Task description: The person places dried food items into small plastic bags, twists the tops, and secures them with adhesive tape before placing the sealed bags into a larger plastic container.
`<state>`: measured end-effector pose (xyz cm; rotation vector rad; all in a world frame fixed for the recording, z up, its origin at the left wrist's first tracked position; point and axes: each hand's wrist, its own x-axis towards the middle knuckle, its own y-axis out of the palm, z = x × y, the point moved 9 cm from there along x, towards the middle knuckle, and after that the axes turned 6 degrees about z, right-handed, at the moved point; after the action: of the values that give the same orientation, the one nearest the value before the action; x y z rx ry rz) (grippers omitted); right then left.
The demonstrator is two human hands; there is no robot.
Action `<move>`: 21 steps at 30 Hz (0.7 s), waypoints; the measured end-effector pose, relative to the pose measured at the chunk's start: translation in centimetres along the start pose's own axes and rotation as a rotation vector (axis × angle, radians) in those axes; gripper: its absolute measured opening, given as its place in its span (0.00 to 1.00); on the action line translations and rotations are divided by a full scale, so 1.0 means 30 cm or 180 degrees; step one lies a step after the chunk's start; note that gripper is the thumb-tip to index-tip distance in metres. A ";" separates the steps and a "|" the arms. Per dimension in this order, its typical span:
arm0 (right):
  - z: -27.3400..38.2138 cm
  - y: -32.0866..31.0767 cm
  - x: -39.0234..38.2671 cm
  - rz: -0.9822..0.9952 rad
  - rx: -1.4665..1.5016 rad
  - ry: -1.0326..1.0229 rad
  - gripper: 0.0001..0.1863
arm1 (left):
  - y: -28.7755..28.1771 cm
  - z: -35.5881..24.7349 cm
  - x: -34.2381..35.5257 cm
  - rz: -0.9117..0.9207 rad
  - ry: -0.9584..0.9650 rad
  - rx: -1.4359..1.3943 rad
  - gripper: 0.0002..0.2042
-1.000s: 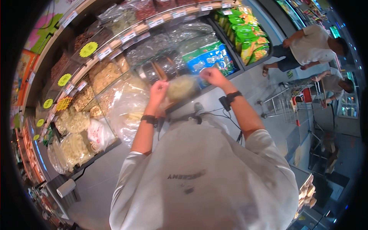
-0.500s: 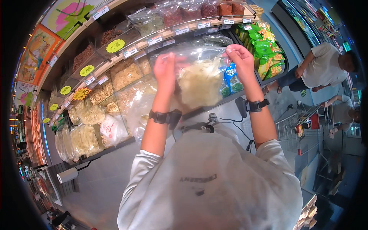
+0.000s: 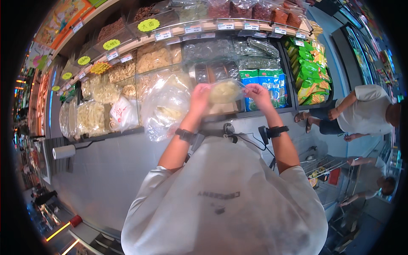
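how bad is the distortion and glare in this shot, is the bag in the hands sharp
Head view: strong fisheye, shelf edges bow, black corners; glare on the big loose plastic bag; the small clear bag between left hand and right hand is slightly soft, its pale contents indistinct.

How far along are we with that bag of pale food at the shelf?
Done: the clear bag already holds pale yellowish pieces. In hand: left hand and right hand grip its two sides, in front of the bulk-food shelf. Left: whether its mouth is closed cannot be told, and it has not been set down anywhere.
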<state>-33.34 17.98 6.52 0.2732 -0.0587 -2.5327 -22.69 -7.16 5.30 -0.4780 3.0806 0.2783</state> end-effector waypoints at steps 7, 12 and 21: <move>-0.421 -0.067 0.011 0.0013 -0.0321 0.0557 0.06 | -0.010 0.134 -0.140 -0.0604 -0.0436 0.0677 0.09; -0.326 0.046 -0.010 0.0118 -0.2497 0.0090 0.08 | -0.016 0.088 -0.186 -0.0338 -0.0710 0.1790 0.14; -0.050 0.449 0.079 0.0466 -0.2148 -0.1219 0.06 | -0.461 -0.042 -0.465 -0.2104 0.0259 0.1549 0.05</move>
<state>-27.53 5.53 5.98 -0.4632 0.5915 -2.2681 -5.20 -16.17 4.69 -1.4115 2.6925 -0.4904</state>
